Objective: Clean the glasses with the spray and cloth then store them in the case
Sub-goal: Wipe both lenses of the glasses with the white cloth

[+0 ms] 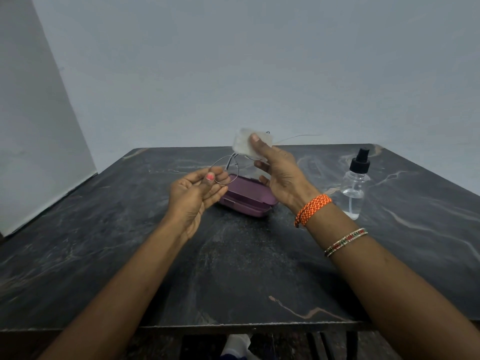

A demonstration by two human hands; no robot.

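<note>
While the left hand is pinching the thin round wire-framed glasses by the rim of one lens, thumb on the near side and fingers curled behind it, the right hand is pressing a small white folded cleaning cloth over the other lens. That thumb is sitting flat on the front of the cloth, with the other fingers wrapping behind, so the cloth is getting squeezed around that side of the frame. You can't actually see that lens, the cloth is covering it. One skinny temple arm is sticking out to the right past the cloth.

Both hands are holding the glasses up in the air above the far middle of the dark marble-look tabletop. Right underneath, a purple hard-shell glasses case is lying on the table, and it's looking closed from this angle, though the hands are blocking part of it. Off to the right, well apart from the case, a clear plastic spray bottle with a black pump top is standing upright with some clear liquid in it.

On the right wrist there's an orange braided thread band and, further up the forearm, a thin beaded bangle.
</note>
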